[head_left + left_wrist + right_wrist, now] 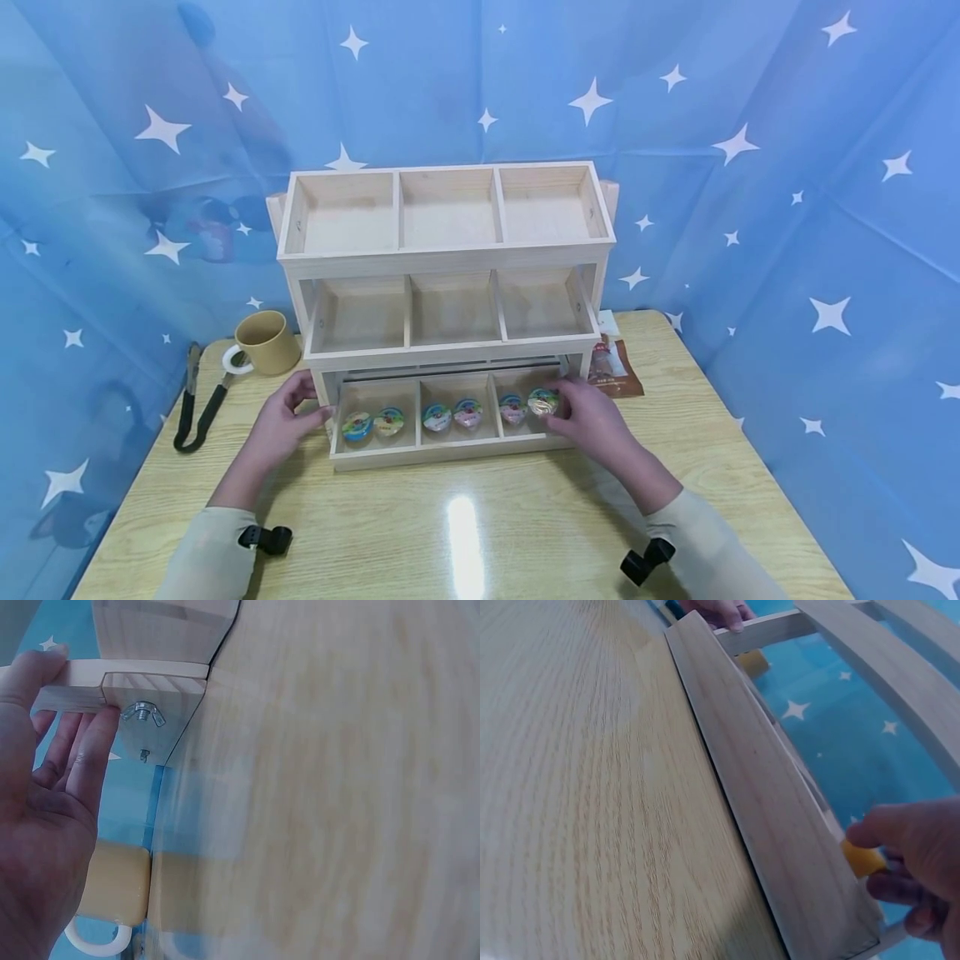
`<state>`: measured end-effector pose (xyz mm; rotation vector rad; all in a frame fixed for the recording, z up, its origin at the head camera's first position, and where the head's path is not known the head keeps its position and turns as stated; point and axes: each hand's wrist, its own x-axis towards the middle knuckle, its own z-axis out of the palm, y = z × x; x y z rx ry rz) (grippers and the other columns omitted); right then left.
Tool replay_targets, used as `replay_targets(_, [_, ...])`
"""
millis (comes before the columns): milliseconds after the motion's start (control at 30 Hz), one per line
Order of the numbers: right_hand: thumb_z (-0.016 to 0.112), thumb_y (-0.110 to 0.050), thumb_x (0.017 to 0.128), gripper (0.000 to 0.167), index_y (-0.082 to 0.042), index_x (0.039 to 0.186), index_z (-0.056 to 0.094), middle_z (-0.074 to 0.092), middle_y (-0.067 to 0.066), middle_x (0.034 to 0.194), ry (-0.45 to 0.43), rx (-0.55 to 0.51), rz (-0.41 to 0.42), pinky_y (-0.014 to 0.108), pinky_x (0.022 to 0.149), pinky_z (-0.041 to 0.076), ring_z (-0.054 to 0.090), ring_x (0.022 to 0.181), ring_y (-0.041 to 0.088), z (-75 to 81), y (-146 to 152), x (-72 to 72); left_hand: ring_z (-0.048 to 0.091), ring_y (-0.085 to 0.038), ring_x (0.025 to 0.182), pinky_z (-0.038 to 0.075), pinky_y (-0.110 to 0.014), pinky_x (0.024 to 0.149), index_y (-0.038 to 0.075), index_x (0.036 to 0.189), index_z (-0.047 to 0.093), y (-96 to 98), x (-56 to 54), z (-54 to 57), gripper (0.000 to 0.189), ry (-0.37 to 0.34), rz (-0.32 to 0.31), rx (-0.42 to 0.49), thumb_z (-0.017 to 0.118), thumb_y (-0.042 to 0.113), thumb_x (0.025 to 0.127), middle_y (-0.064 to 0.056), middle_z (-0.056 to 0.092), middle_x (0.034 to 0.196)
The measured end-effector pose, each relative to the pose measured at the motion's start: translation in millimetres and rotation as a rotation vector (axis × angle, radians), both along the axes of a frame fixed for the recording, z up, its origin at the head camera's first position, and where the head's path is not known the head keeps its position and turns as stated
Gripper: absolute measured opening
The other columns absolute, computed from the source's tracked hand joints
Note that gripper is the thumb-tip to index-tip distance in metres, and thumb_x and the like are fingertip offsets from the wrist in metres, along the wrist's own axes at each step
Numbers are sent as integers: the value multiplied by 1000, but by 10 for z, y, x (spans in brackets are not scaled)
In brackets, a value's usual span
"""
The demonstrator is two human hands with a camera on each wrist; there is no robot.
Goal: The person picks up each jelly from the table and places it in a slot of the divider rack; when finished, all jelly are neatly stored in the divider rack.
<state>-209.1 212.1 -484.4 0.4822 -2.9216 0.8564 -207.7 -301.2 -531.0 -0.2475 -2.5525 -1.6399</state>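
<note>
A three-tier wooden rack (448, 260) stands on the table, each tier split into three compartments. My left hand (283, 418) grips the rack's left side by the bottom tier; in the left wrist view its thumb and fingers lie on either side of a wooden bar (82, 673). At the bottom tier's right end, my right hand (596, 421) pinches a small sealed jelly cup (543, 402), yellow in the right wrist view, between thumb and fingers. Another jelly cup (513, 409) sits beside it. The middle and left bottom compartments hold two jelly cups each, including a blue-rimmed one (357, 426).
Left of the rack stand a tan mug (268, 343) with a white handle and black-handled tongs (197, 417). A brown packet (617, 368) lies behind the rack's right side. Blue star-patterned cloth (480, 83) hangs behind and around the wooden table (375, 533).
</note>
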Motion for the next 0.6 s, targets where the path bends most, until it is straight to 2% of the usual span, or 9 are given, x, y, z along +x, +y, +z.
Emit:
replay_targets(133, [91,-16,89,51,-1,136,75,65,5,96,-6,12,-2,33,62,49,56,71,12,-23,-9,-22,63,-7,112,40,-60,111,1,149,58,3,-1,2,53,0,0,-2,80,6,102,-21,69,129])
replay_targets(367, [91,-15,90,45,-1,131,78,72,10,108,18,42,15,36,65,49,55,73,13,-116,-5,-73,64,-7,112,40,-59,111,1,150,57,6,-9,0,54,6,1,-4,80,5,101,-22,69,130])
replay_targets(600, [92,-16,89,42,-4,127,81,77,15,116,64,84,28,41,68,53,62,80,19,-147,-15,-98,63,-7,112,39,-58,112,1,150,57,13,-1,17,54,-7,10,-18,80,6,102,-22,69,131])
